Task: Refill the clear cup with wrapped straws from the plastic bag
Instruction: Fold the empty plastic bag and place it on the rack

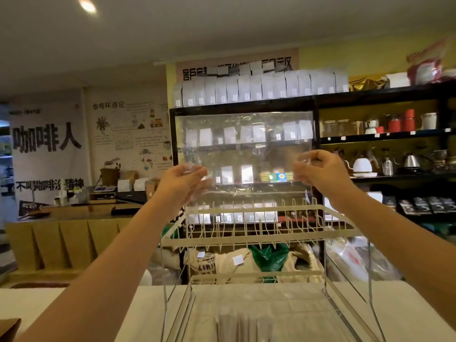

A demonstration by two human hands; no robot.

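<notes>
A clear plastic bag (244, 149) is held up at arm's length, stretched flat between both hands above the wire rack. It looks see-through and flat, with no straws visible inside. My left hand (183, 181) pinches the bag's lower left edge. My right hand (320, 169) pinches its right edge a little higher. Directly below, at the bottom of the view, pale upright shapes (244, 324) that may be wrapped straws stand behind the rack wires. The clear cup cannot be made out.
A white two-tier wire rack (259, 233) stands on the white counter (56, 307) right under the bag. Behind are black shelves (370, 141) with white pouches, kettles and jars. Sacks lie on the floor beyond. A brown box corner (8, 329) sits at the lower left.
</notes>
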